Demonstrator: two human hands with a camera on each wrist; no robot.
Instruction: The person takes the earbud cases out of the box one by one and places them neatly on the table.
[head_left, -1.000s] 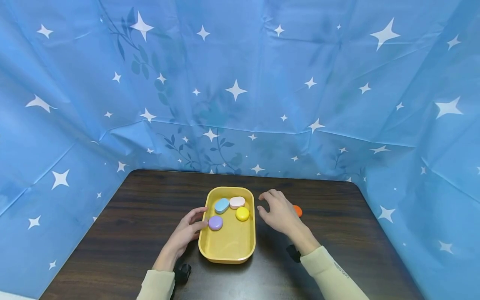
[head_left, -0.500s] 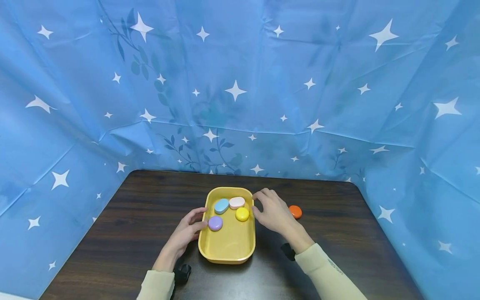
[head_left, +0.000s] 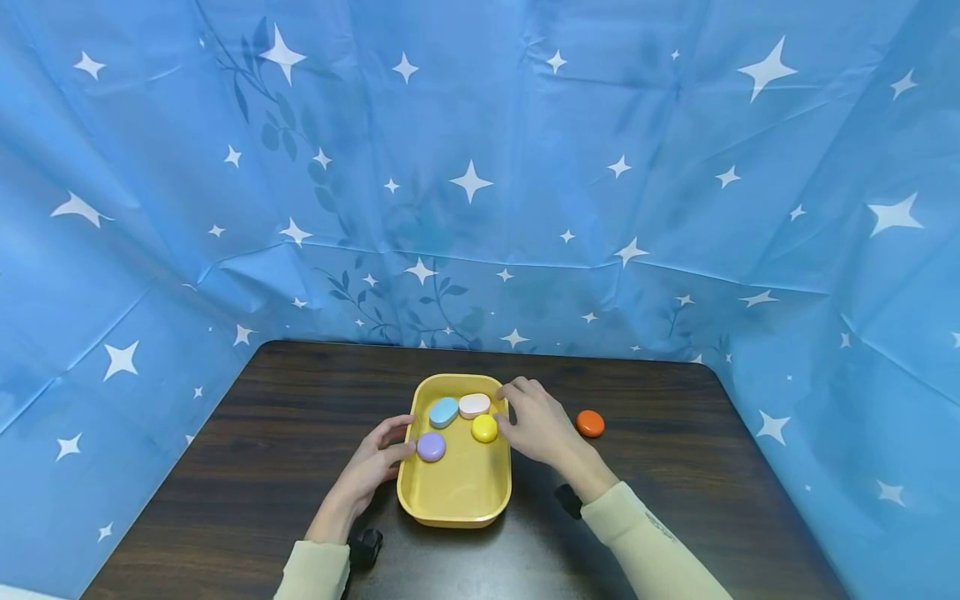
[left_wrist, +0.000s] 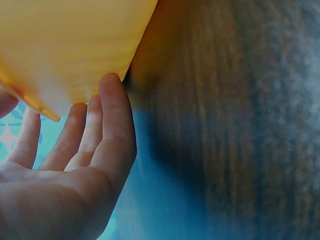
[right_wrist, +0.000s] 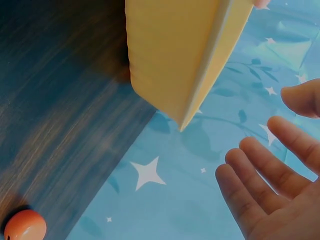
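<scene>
A yellow tray point(head_left: 453, 492) stands on the table, holding blue point(head_left: 443, 412), pale pink point(head_left: 474, 406), yellow point(head_left: 484, 428) and purple point(head_left: 431, 447) smooth rounded pieces. My left hand point(head_left: 363, 468) grips its left side, thumb over the rim by the purple piece. In the left wrist view the other fingers point(left_wrist: 116, 107) lie against the outer wall. My right hand point(head_left: 542, 423) hovers at the right rim, fingertips over it close to the yellow piece. Seen from the right wrist, its fingers point(right_wrist: 280, 170) are spread, apart from the tray and holding nothing.
An orange rounded piece point(head_left: 590, 423) lies on the dark wooden table point(head_left: 645, 500), right of my right hand. A blue curtain with white stars point(head_left: 480, 208) hangs behind the table and along both sides.
My right hand has moved left from beside the orange piece to the tray's right rim, leaving the orange piece in full view. My left hand and the pieces have stayed in place.
</scene>
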